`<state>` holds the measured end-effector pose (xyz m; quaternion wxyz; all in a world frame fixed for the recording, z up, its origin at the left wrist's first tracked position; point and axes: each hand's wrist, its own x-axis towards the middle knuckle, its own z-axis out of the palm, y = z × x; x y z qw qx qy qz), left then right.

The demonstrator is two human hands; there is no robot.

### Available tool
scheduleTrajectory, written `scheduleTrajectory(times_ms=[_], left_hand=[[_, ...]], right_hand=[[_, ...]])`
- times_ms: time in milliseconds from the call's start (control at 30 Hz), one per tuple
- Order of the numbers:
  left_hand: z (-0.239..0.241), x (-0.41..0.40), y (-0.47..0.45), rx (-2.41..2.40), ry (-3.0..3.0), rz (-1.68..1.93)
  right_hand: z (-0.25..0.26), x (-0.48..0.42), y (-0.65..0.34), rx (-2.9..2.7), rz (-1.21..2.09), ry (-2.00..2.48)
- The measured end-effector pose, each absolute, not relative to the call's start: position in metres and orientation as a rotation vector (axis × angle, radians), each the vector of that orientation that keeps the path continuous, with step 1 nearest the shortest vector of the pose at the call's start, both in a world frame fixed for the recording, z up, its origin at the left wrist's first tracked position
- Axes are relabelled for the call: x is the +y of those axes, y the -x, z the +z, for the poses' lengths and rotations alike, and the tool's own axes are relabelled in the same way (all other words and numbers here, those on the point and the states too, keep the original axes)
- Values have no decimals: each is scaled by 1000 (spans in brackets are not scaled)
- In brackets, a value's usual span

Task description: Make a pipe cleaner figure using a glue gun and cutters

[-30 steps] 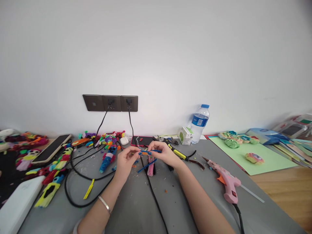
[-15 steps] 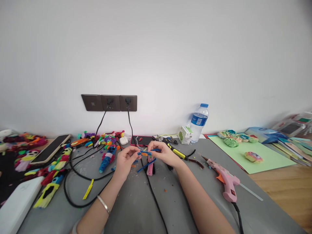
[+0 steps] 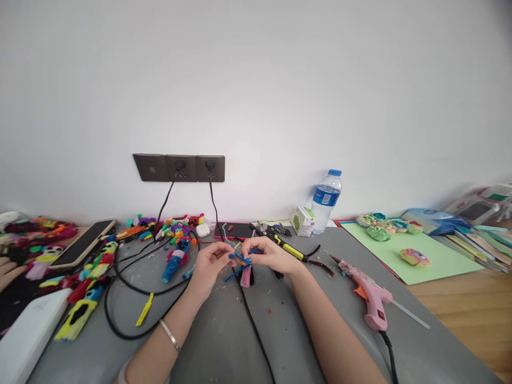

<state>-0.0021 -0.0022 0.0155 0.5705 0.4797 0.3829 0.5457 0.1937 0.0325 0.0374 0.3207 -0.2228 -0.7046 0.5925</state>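
Observation:
My left hand [image 3: 212,266] and my right hand [image 3: 269,255] meet at the middle of the grey table [image 3: 224,341], both closed in a pinch. Between their fingertips is a blue pipe cleaner [image 3: 234,275], its loose end sticking out toward the lower left. A bit of orange shows beside it at the fingers. Just below the fingertips a pink and black fuzzy piece [image 3: 246,277] is visible; I cannot tell whether it hangs from the pipe cleaner or lies on the table. A blue pipe-cleaner figure [image 3: 173,266] lies left of my left hand.
Pliers [image 3: 269,231], a yellow-black tool [image 3: 292,249], a small box [image 3: 304,221] and a water bottle [image 3: 326,202] stand or lie behind. At right is a pink glue gun [image 3: 374,301]. Black cables [image 3: 108,314] loop at left; another person's hand [image 3: 8,272] shows at the left edge.
The blue pipe cleaner is now bent into an arch near my right fingers, where it was straighter. My fingertips have dipped slightly. Another person's hand has appeared at the far left.

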Motion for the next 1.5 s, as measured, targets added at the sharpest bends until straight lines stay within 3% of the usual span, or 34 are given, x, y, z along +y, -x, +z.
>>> scheduleTrajectory(times_ms=[267, 400, 633, 1000, 1500], left_hand=[[25, -3, 5, 783, -1087, 1181], [25, -7, 3, 781, -1256, 953], [21, -18, -2, 766, -1348, 645], [26, -11, -4, 913, -1016, 1140], [22, -6, 1, 979, -947, 1175]], right_hand=[[35, 34, -194, -1693, 1485, 679], [37, 35, -192, -1636, 1273, 727], [41, 31, -187, -1701, 1239, 765], [33, 29, -176, -1754, 1230, 728], [30, 30, -175, -1762, 1305, 761]])
